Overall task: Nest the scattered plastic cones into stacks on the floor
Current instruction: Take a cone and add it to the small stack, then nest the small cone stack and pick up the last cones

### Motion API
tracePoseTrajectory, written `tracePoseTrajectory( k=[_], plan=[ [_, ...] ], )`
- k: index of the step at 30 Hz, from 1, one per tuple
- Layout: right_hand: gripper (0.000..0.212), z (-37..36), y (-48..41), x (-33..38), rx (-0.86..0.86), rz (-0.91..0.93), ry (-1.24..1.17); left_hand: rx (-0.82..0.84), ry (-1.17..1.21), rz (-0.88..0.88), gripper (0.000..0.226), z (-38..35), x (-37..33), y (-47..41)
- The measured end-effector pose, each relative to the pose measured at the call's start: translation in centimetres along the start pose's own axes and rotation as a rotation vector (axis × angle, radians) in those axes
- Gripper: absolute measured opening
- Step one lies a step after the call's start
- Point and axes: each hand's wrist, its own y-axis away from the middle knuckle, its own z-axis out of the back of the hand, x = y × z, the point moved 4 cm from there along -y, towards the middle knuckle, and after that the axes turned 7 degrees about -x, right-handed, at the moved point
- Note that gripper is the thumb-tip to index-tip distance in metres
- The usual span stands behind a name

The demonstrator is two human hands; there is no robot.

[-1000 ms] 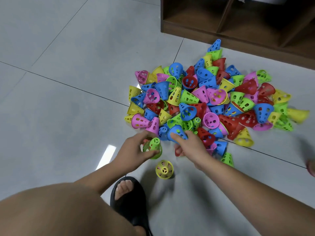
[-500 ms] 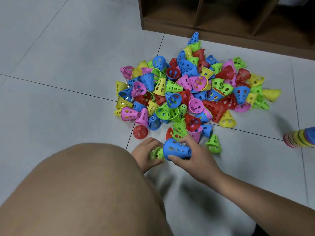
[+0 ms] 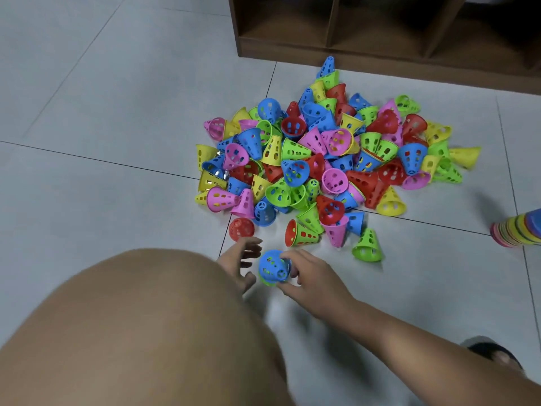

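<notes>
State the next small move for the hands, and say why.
Probably seat the blue cone fully over the green cone beneath it: the right hand pinches it, green rim shows below, and the left hand hovers open beside.

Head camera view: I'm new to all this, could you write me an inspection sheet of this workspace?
Surface: grey tiled floor.
Job's things: loose pile of cones; blue cone nested over a green cone; multicoloured stack at right edge.
Clutter: nothing seen.
Hands: right hand grips the blue cone; left hand open beside it, fingers spread.
Cables: nothing seen.
Surroundings: wooden shelf unit; knee in foreground.
</notes>
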Motion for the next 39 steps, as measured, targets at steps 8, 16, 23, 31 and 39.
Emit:
tracePoseTrajectory(
  k=[8,16,23,31,39],
  plan=[
    [0.042,0.0,-0.1,-3.3,-0.044,-0.021,0.041,-0.216,-0.18,-0.132,0.04,3.3,0.0,-3.7],
    [0.064,0.1,-3.5,-7.1,-0.144,-0.067,0.269,-0.302,-0.241,-0.083,0.053,2.9,2.5,-6.3],
    [0.062,-2.0,-5.6,-8.0,-0.098,-0.049,0.323,-0.251,-0.258,-0.041,0.046,2.2,4.7,-6.3],
    [0.041,-2.8,-6.3,-7.8,-0.104,-0.097,0.239,-0.212,-0.233,-0.087,0.037,2.1,3.4,-4.9],
    [0.041,2.8,-4.1,-5.3,-0.183,-0.18,-0.105,-0.186,-0.019,-0.196,0.043,1.6,-2.4,-1.0]
  ],
)
